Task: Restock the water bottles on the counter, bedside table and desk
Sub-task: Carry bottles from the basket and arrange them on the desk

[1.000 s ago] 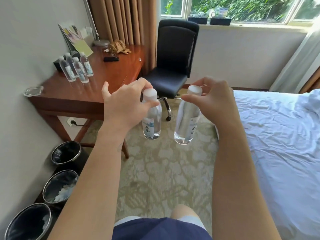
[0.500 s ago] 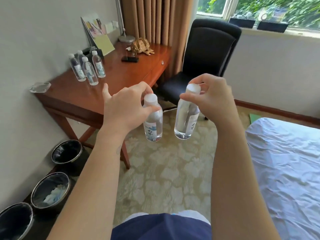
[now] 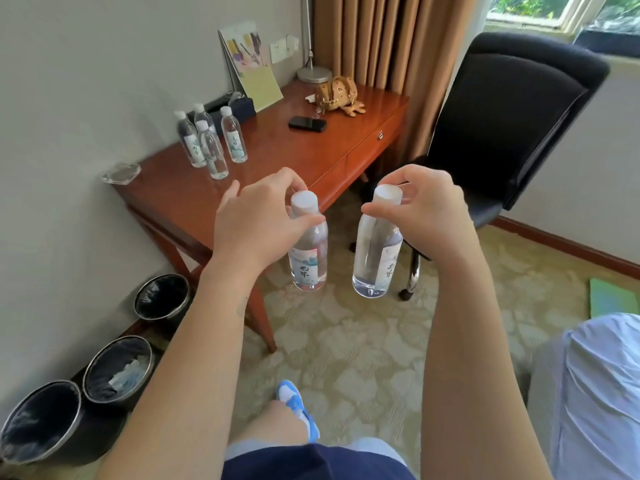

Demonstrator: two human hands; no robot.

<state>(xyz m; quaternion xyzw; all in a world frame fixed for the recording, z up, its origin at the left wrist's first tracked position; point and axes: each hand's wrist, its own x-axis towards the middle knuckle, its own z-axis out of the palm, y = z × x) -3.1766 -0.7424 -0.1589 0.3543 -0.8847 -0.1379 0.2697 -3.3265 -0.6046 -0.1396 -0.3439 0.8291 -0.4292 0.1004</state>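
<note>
Pinching below the white caps, my left hand (image 3: 256,226) holds the left water bottle (image 3: 309,261) and my right hand (image 3: 427,216) the right water bottle (image 3: 374,261), both hanging cap up, long axes near vertical, over carpet (image 3: 346,341) just off the desk (image 3: 277,157) corner. My fingers (image 3: 301,221) hide their necks. Four bottles (image 3: 211,143) stand on the desk. The middle bin (image 3: 117,370) holds pale litter.

I see a reddish wooden desk (image 3: 270,147) against the wall. On it stand four water bottles (image 3: 212,150) in a tight cluster near the wall. A glass ashtray (image 3: 121,173) sits at the near left corner and a black phone (image 3: 307,124) mid-desk. A tan bag (image 3: 337,93) and a lamp base (image 3: 314,75) are at the far end.
</note>
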